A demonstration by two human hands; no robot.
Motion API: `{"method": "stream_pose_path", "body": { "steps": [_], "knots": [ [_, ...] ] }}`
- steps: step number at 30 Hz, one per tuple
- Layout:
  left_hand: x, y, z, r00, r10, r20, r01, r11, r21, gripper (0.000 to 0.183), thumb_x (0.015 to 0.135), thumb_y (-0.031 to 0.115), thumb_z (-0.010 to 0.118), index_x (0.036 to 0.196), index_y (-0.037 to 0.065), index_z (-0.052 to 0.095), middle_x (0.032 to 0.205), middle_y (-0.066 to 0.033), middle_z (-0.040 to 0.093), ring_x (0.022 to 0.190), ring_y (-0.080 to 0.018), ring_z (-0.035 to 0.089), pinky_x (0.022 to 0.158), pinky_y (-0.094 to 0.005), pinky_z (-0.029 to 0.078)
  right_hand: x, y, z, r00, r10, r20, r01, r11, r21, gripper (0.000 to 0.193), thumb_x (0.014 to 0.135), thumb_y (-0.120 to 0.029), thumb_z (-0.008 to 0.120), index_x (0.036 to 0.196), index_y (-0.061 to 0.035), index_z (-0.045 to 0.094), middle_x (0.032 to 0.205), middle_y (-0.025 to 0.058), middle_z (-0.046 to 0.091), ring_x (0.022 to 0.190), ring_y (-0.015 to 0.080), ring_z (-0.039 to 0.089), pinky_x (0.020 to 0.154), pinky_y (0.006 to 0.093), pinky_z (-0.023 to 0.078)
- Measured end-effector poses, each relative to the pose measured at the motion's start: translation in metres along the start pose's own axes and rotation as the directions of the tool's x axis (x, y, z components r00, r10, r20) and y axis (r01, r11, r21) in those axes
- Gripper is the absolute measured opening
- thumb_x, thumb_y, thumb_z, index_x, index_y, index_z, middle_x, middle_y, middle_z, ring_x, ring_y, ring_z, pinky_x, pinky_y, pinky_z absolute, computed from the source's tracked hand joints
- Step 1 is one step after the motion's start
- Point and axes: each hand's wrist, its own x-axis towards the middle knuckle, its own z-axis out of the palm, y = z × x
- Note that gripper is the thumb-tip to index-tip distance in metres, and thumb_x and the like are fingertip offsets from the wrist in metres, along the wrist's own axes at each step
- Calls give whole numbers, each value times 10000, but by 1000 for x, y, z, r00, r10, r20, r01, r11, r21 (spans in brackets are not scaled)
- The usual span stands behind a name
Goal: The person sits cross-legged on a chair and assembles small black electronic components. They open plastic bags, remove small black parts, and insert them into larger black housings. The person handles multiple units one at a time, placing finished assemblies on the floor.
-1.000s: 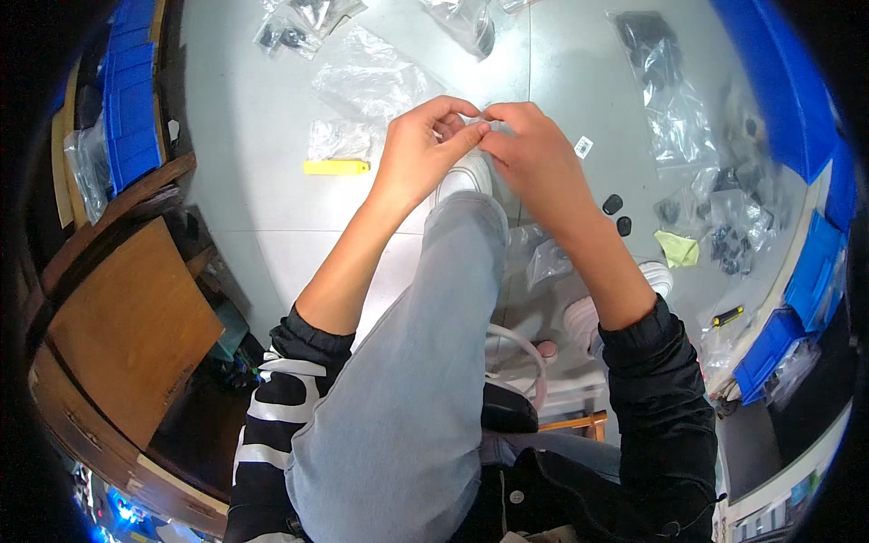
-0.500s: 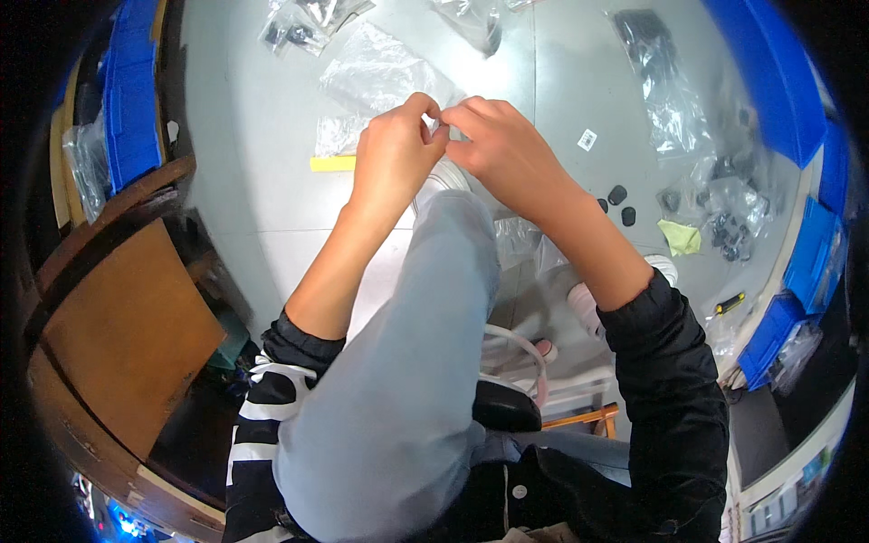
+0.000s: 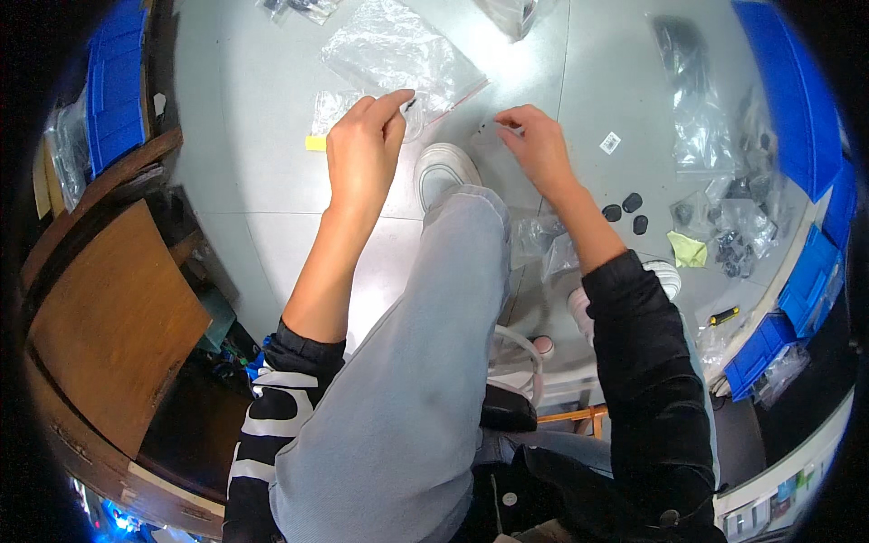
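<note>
My left hand (image 3: 364,149) is over the clear plastic bag (image 3: 385,45) on the grey floor, its fingers bent and the index finger reaching forward. At its fingertips is a small dark piece (image 3: 411,104), too small to name. To the right, apart from it, my right hand (image 3: 540,149) has thumb and fingers bent toward each other. A faint clear piece with tiny dark specks (image 3: 483,131) shows at the right fingertips; its kind cannot be made out. My white shoe (image 3: 446,172) lies between and below the hands.
Several black rounded pieces (image 3: 633,202) and a white printed label (image 3: 610,143) lie on the right floor. Beyond are clear bags of dark parts (image 3: 742,226), a yellow-green scrap (image 3: 688,250) and a yellow-black tool (image 3: 724,316). Blue bins (image 3: 797,100) line the right; a brown board (image 3: 118,317) stands left.
My hands, which met at the fingertips, have moved apart, left hand to the left and right hand to the right. The whole view has shifted slightly.
</note>
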Motion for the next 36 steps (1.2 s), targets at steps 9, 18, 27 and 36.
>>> {"method": "stream_pose_path", "body": {
  "steps": [9,18,27,36],
  "knots": [
    [-13,-13,-6,991,-93,101,104,988,-110,236,829,-22,505,990,64,656,632,-42,479,535,-96,447,512,-232,454,3,23,37,997,-59,42,69,958,-278,105,739,-120,622,844,-120,619,851,14,556,822,207,560,653,328,461],
    [-13,-13,-2,989,-96,113,110,986,-122,233,837,-17,501,994,61,654,643,-38,488,552,-89,452,516,-236,457,9,24,41,996,-88,34,95,940,-327,65,725,-110,621,774,-99,580,795,22,548,779,219,557,622,342,453],
    [-12,-11,-2,991,-90,98,102,987,-121,240,822,-26,511,994,61,654,630,-44,490,541,-97,462,519,-243,411,5,30,45,996,-69,50,75,988,-134,72,753,-100,556,824,-90,569,810,92,560,774,298,566,645,396,463],
    [-11,-1,-3,993,-92,72,101,987,-124,225,772,-28,554,956,55,656,615,-84,506,536,-182,494,533,-294,417,5,32,52,988,-102,114,134,940,-314,80,755,-112,563,828,-84,580,814,89,567,734,292,563,630,382,461]
  ]
}}
